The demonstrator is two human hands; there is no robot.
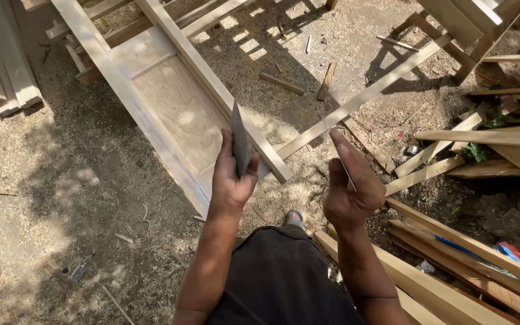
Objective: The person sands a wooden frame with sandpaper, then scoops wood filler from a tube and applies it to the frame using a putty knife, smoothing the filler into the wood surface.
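A wooden door panel (176, 108) w/ a raised frame is lying at an angle across the upper left of the frame, resting on sawdust-covered ground (61, 198). A long thin batten (362, 96) is leaning diagonally from centre toward the upper right, while stacked planks (452, 277) are filling the lower right and more lumber (507, 132) is crowding the right edge. A person's knee in dark trousers (278, 277) is showing at bottom centre.

At centre, the left hand (233, 180) is gripping a flat grey metal blade (241, 141), thumb and fingers closed round its lower part, the pointed end standing up over the panel's lower rail. Just right of centre, the right hand (350, 192) is pinching a second thin metal sheet (343, 159) edge-on to the camera, fingers pressed flat along one face, thumb behind.

Both sheets are looking light, stiff & thin, prob. springy if flexed, w/ edges that could be sharp; taking hold on the flat faces near the lower end, away from edges & tip, appears safest. Bare metal may be slipping in a loose grip.

A small tool (79, 269) is lying in the sawdust at lower left.
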